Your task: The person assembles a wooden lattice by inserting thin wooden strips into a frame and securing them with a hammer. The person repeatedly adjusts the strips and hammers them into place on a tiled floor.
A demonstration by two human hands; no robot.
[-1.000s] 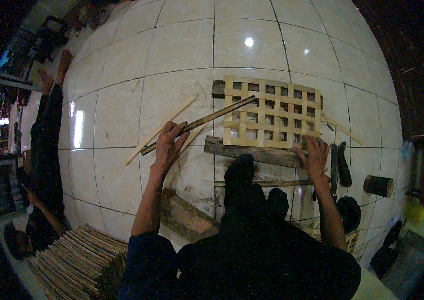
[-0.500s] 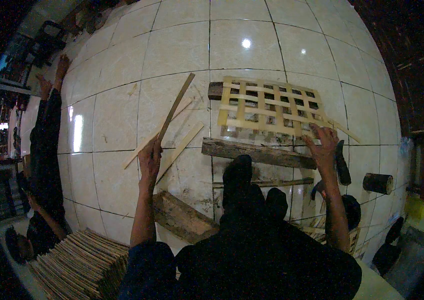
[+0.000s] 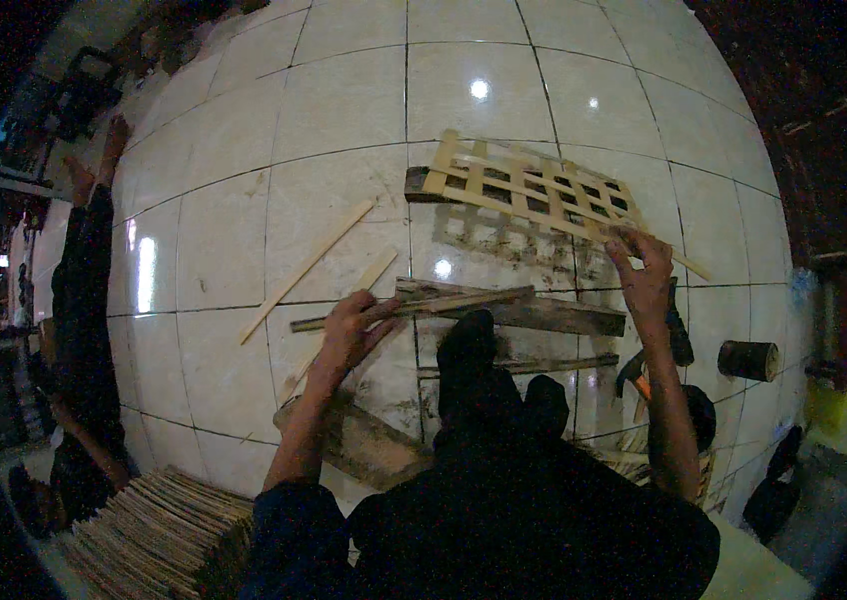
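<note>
Gripping a dark stick [image 3: 464, 301], the left hand [image 3: 348, 332] has fingers closed around it near the stick's left part; stick passes above the front plank [image 3: 569, 316], contact unclear; right hand [image 3: 646, 262] pinches the lattice [image 3: 521, 190] by its near right corner, fingers narrow, seemingly to keep that edge raised off the floor [image 3: 204, 260]; rear block [image 3: 419, 185] probably props the far side.

Pale woven lattice [image 3: 532, 192] (tilted), narrow brown strip [image 3: 449, 302]
</note>
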